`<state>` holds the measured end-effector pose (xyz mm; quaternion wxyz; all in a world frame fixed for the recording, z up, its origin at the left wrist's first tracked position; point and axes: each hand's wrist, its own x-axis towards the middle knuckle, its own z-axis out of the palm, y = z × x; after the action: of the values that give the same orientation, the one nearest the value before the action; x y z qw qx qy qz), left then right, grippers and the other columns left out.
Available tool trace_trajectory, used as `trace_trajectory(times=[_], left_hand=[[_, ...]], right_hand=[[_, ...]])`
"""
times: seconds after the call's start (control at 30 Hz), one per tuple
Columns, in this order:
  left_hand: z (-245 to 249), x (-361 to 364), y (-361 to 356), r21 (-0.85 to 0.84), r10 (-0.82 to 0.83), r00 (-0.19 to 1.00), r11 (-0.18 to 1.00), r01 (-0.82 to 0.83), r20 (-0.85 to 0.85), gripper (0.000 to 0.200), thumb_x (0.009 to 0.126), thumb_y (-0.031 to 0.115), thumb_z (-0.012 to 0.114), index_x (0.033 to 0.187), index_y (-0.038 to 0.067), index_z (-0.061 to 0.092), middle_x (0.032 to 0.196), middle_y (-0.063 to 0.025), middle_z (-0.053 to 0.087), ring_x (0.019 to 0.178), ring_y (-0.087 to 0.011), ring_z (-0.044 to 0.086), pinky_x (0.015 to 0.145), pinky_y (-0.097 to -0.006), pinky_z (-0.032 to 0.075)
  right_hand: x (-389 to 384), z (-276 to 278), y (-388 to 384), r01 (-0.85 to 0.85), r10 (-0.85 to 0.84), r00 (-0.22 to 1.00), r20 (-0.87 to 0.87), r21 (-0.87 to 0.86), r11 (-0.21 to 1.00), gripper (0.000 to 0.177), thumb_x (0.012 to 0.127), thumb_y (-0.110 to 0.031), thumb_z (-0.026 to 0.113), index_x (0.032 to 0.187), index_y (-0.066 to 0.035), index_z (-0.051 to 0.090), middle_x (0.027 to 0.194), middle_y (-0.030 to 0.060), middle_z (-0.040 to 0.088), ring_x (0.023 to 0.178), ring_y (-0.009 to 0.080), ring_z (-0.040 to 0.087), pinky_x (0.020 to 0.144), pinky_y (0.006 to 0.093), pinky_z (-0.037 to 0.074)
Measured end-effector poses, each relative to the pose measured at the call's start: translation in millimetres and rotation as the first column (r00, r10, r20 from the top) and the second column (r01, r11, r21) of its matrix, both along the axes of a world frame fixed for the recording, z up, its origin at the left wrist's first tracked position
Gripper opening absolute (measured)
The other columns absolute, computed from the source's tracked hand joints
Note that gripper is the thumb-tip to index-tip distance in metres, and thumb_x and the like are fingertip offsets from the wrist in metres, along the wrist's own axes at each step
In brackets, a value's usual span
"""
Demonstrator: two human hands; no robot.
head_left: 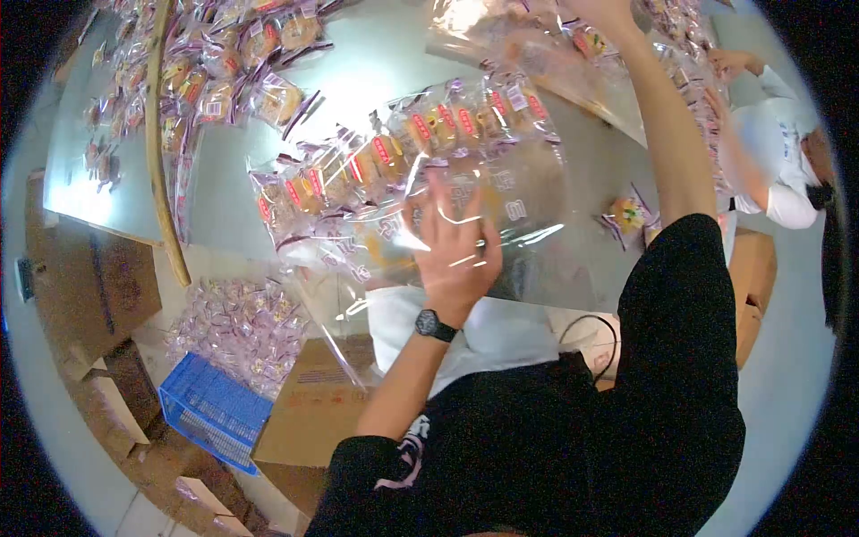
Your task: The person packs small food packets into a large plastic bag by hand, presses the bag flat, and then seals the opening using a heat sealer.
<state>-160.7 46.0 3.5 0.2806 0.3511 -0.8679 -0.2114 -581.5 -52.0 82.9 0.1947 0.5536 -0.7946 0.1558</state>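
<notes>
A large clear plastic bag (528, 192) with white print lies on the metal table in front of me. Inside it, a row of individually wrapped baked goods (385, 157) with red and yellow labels stretches across the far side. My left hand (456, 246), with a black watch on the wrist, lies at the bag's near side with fingers stretched out. Clear film covers those fingers. Far up at the top edge, my right hand (601, 13) reaches towards more wrapped pieces; its fingers are cut off by the frame. One wrapped piece (626, 215) lies by my right forearm.
A long wooden stick (157, 134) lies over wrapped pieces at the left. Below the table are a heap of wrapped pieces (237, 327), a blue plastic crate (215, 412) and a cardboard box (313, 412). Another person (774, 148) stands at the right, reaching towards wrapped pieces.
</notes>
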Motion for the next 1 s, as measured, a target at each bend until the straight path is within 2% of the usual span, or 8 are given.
trace_trajectory(times=[0.13, 0.4, 0.47, 0.5, 0.6, 0.77, 0.9, 1.0], left_hand=[[-10.5, 2.0, 3.8, 0.065, 0.069, 0.942, 0.997, -0.051, -0.33, 0.026, 0.081, 0.011, 0.069, 0.107, 0.01, 0.07, 0.137, -0.0201, 0.057, 0.12, -0.0341, 0.058, 0.114, -0.0598, 0.032], [58.3, -18.6, 11.5, 0.335, -0.091, 0.967, 0.942, 0.007, 0.236, 0.037, 0.087, 0.007, 0.062, 0.122, -0.005, 0.062, 0.101, -0.0198, 0.069, 0.091, -0.0354, 0.069, 0.086, -0.0472, 0.053], [31.3, -17.9, 26.9, -0.081, -0.039, 0.998, 0.996, 0.035, -0.054, 0.048, 0.086, 0.005, 0.063, 0.133, -0.001, 0.058, 0.112, -0.0195, 0.068, 0.1, -0.0359, 0.066, 0.09, -0.0462, 0.053], [39.3, -13.0, 34.9, -0.109, -0.072, 0.995, 0.992, 0.064, -0.068, 0.047, 0.087, 0.004, 0.063, 0.133, 0.001, 0.058, 0.115, -0.0197, 0.068, 0.104, -0.0357, 0.065, 0.09, -0.0459, 0.052], [57.6, 2.5, 71.4, -0.027, -0.139, 0.985, 0.99, 0.137, -0.101, 0.04, 0.089, 0.005, 0.065, 0.129, 0.003, 0.062, 0.126, -0.0179, 0.064, 0.116, -0.0358, 0.06, 0.098, -0.045, 0.051], [71.9, 57.8, 130.7, 0.304, -0.004, 0.963, 0.949, 0.089, -0.268, 0.038, 0.089, 0.003, 0.067, 0.127, 0.004, 0.063, 0.117, -0.0174, 0.067, 0.104, -0.033, 0.064, 0.088, -0.0409, 0.053], [71.3, 94.4, 136.3, -0.088, 0.14, 0.926, 0.98, -0.181, -0.35, 0.034, 0.088, 0.003, 0.072, 0.122, 0.005, 0.068, 0.106, -0.0148, 0.069, 0.094, -0.0274, 0.065, 0.084, -0.0382, 0.052], [97.8, 118.9, 121.5, -0.469, 0.281, 0.944, 0.819, -0.33, -0.173, 0.029, 0.086, 0.004, 0.074, 0.115, 0.008, 0.072, 0.103, -0.013, 0.07, 0.095, -0.0262, 0.066, 0.083, -0.0381, 0.051]], right_hand=[[35.6, 32.4, 67.4, -0.084, 0.128, 0.971, 0.203, -0.213, 0.973, 0.081, 0.082, -0.032, 0.078, 0.15, -0.006, 0.044, 0.147, 0.0219, 0.048, 0.128, 0.0387, 0.051, 0.107, 0.0441, 0.045], [140.4, 43.3, 281.9, 0.152, 0.201, 0.581, 0.789, -0.347, 0.925, 0.068, 0.097, -0.014, 0.062, 0.157, -0.002, 0.033, 0.158, 0.0141, 0.041, 0.141, 0.0249, 0.044, 0.116, 0.0375, 0.037], [153.9, 21.8, 331.1, 0.076, 0.102, 0.793, 0.601, -0.263, 0.962, 0.061, 0.099, -0.018, 0.06, 0.154, -0.005, 0.037, 0.144, 0.0111, 0.049, 0.125, 0.0219, 0.053, 0.105, 0.0381, 0.046], [156.0, 9.3, 354.4, 0.088, 0.144, 0.715, 0.684, -0.292, 0.952, 0.062, 0.099, -0.022, 0.06, 0.154, -0.006, 0.036, 0.142, 0.0115, 0.05, 0.122, 0.023, 0.054, 0.104, 0.0396, 0.047], [160.4, -37.1, 406.6, 0.28, 0.653, -0.291, 0.699, -0.591, 0.757, 0.067, 0.1, -0.036, 0.059, 0.154, -0.008, 0.031, 0.137, 0.0129, 0.054, 0.113, 0.0264, 0.06, 0.098, 0.0444, 0.053], [245.6, -49.7, 406.1, 0.074, 0.199, -0.573, 0.795, -0.192, 0.979, 0.073, 0.088, -0.034, 0.073, 0.15, -0.009, 0.044, 0.149, 0.0161, 0.049, 0.136, 0.0288, 0.049, 0.114, 0.0451, 0.04], [315.6, -1.8, 376.2, -0.493, 0.376, -0.013, 0.927, -0.333, 0.804, 0.078, 0.084, -0.033, 0.075, 0.152, -0.01, 0.044, 0.16, 0.0196, 0.036, 0.15, 0.0316, 0.032, 0.122, 0.0456, 0.026], [335.4, -3.2, 356.4, -0.576, 0.34, 0.035, 0.94, -0.259, 0.776, 0.08, 0.082, -0.032, 0.076, 0.151, -0.009, 0.045, 0.159, 0.0212, 0.037, 0.15, 0.0344, 0.032, 0.122, 0.0464, 0.027]])
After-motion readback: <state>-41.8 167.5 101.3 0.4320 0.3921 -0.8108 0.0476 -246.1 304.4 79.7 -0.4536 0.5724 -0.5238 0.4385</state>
